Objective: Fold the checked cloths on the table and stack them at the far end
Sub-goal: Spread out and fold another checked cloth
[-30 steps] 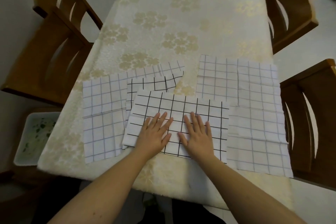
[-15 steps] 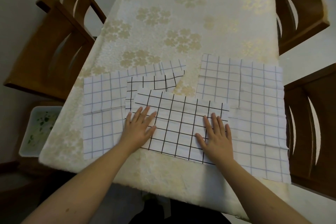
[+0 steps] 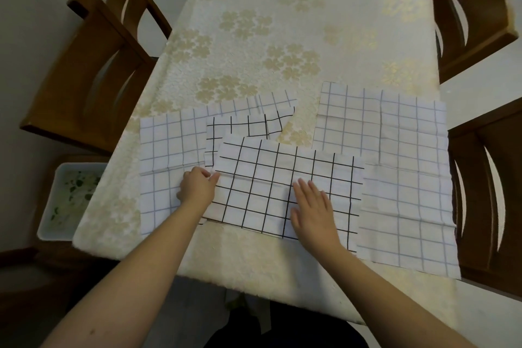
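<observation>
A white cloth with a bold black check [image 3: 271,175] lies folded in half at the near middle of the table. My left hand [image 3: 197,188] pinches its left edge with curled fingers. My right hand [image 3: 312,206] presses flat on its right half. A second black-checked cloth [image 3: 248,127] pokes out from under it at the back. A pale grey-checked cloth [image 3: 166,155] lies spread on the left, and a larger one [image 3: 406,172] on the right.
The table [image 3: 282,22] wears a cream cloth with gold flowers. Wooden chairs stand at the left [image 3: 93,70] and at the right [image 3: 491,178], another at the far right [image 3: 469,8]. A white tub [image 3: 70,195] sits on the floor at the left.
My left hand slid to the cloth's left edge and curled onto it. My right hand came back from the right edge toward the middle, still flat.
</observation>
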Action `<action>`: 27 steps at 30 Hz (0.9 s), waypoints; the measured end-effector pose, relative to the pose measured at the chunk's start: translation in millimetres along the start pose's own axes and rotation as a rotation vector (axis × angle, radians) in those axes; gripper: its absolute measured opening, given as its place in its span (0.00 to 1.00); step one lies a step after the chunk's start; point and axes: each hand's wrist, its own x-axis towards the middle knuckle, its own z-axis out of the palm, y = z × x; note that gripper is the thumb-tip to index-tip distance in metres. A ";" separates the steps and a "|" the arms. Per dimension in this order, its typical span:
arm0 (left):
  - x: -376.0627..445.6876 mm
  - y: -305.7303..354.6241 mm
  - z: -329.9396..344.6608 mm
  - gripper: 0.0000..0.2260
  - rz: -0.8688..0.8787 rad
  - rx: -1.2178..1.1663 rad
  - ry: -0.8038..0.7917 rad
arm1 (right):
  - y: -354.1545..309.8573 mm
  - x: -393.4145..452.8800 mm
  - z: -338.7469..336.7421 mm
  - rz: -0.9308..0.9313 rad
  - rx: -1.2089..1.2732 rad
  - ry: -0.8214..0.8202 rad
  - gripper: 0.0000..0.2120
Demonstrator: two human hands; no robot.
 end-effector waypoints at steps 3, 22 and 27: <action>4.6 4.3 -1.8 0.15 -0.035 -0.008 -0.064 | -11.1 -6.7 8.3 -0.030 0.025 -0.039 0.31; -60.2 43.6 -56.2 0.21 0.286 -0.479 -0.236 | -17.0 -4.1 3.7 -0.004 0.068 -0.058 0.24; -80.7 71.4 -78.6 0.27 0.413 -0.488 -0.312 | -21.9 2.9 -9.2 0.063 0.239 -0.050 0.22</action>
